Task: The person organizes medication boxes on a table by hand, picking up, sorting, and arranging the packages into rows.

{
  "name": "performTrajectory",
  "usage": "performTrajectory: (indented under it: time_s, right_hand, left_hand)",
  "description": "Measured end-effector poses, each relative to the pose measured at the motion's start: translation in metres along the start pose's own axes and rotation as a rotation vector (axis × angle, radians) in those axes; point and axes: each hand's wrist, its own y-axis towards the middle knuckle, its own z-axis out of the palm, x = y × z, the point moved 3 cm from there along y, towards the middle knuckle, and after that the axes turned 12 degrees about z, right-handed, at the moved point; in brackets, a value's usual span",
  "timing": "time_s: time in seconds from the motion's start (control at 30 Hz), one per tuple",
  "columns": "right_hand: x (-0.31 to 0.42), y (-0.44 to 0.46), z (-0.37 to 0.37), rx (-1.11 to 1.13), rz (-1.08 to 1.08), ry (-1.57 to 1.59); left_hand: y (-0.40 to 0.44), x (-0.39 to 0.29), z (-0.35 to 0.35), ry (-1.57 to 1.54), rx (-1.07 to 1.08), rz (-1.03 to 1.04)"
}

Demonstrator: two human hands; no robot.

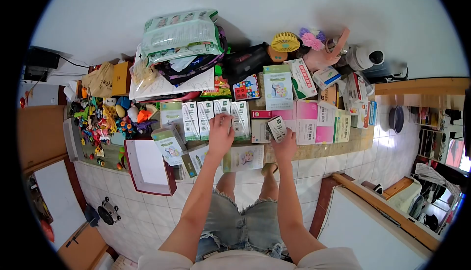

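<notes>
My left hand (pixel 222 133) rests over a row of upright white-and-green medicine boxes (pixel 190 121); its fingers are apart and bent, touching the boxes near the row's right end. In my right hand (pixel 285 146) is a small white medicine box (pixel 277 128) with a dark end, held tilted between thumb and fingers. Just left of it stands a grey-white medicine box (pixel 261 130) with a dark red edge. Below my left hand, a pale green box (pixel 243 158) with a picture lies at the table's front edge. Similar green boxes (pixel 168 145) lean to the left.
Pink-and-white boxes (pixel 306 121) continue to the right. Behind are a board game box (pixel 246 88), a yellow fan (pixel 285 42) and stacked bags (pixel 181 37). Toys (pixel 110 118) and an open white-lined box lid (pixel 147 166) with dark red sides lie on the left.
</notes>
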Motion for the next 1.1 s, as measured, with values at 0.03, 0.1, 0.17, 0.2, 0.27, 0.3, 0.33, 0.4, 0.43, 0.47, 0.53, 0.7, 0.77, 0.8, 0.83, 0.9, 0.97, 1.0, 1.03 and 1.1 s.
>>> performTrajectory:
  time_s: [0.03, 0.1, 0.17, 0.2, 0.27, 0.3, 0.33, 0.4, 0.43, 0.47, 0.53, 0.7, 0.77, 0.8, 0.83, 0.9, 0.97, 1.0, 1.03, 1.1]
  right_hand:
    - [0.009, -0.005, -0.007, 0.015, 0.025, 0.056]
    - [0.032, -0.022, -0.018, 0.051, 0.071, 0.165]
    - [0.051, -0.033, -0.018, 0.115, 0.137, 0.279]
    - [0.063, -0.036, -0.019, 0.140, 0.139, 0.321]
    - [0.088, -0.042, -0.021, 0.184, 0.113, 0.390]
    - [0.100, -0.043, -0.018, 0.202, 0.086, 0.417]
    - [0.110, -0.043, -0.013, 0.172, 0.053, 0.466]
    - [0.122, -0.039, 0.005, 0.109, -0.026, 0.404]
    - [0.128, -0.038, 0.013, 0.079, -0.066, 0.374]
    - [0.130, -0.038, 0.021, 0.128, -0.049, 0.387]
    - [0.135, -0.039, 0.035, 0.035, -0.119, 0.310]
    - [0.140, -0.043, 0.041, -0.082, -0.212, 0.193]
    - [0.140, -0.043, 0.040, -0.062, -0.228, 0.209]
    - [0.141, -0.043, 0.038, -0.058, -0.239, 0.205]
    - [0.142, -0.043, 0.035, -0.054, -0.251, 0.201]
    - [0.140, -0.036, 0.031, 0.024, -0.118, 0.361]
    - [0.134, -0.022, 0.022, -0.024, -0.064, 0.423]
    - [0.128, -0.009, 0.015, -0.109, -0.074, 0.403]
    - [0.119, 0.003, 0.010, -0.191, -0.085, 0.381]
    - [0.101, 0.025, 0.000, -0.389, -0.116, 0.237]
  left_hand:
    - [0.000, 0.004, 0.000, -0.027, -0.026, -0.019]
    - [-0.003, 0.014, -0.005, -0.080, -0.079, -0.062]
    - [-0.002, 0.017, -0.024, 0.073, -0.181, -0.100]
    - [-0.002, 0.020, -0.033, 0.150, -0.232, -0.118]
    - [-0.004, 0.036, -0.048, 0.348, -0.295, -0.206]
    - [-0.005, 0.043, -0.055, 0.446, -0.325, -0.250]
    - [-0.006, 0.053, -0.059, 0.451, -0.331, -0.316]
    - [-0.009, 0.072, -0.060, 0.461, -0.344, -0.447]
    - [-0.011, 0.081, -0.057, 0.323, -0.337, -0.513]
    - [-0.012, 0.088, -0.053, 0.183, -0.328, -0.575]
    - [-0.014, 0.098, -0.040, 0.133, -0.253, -0.613]
    - [-0.002, 0.072, -0.038, 0.286, -0.170, -0.680]
    - [0.001, 0.069, -0.040, 0.274, -0.159, -0.682]
    - [0.001, 0.070, -0.039, 0.282, -0.160, -0.679]
    - [0.000, 0.070, -0.037, 0.290, -0.160, -0.676]
    - [0.000, 0.071, -0.038, 0.303, -0.155, -0.667]
    - [0.000, 0.071, -0.040, 0.310, -0.145, -0.654]
    - [0.000, 0.071, -0.040, 0.299, -0.137, -0.649]
    - [-0.001, 0.071, -0.042, 0.288, -0.129, -0.646]
    - [0.001, 0.066, -0.044, 0.337, -0.123, -0.584]
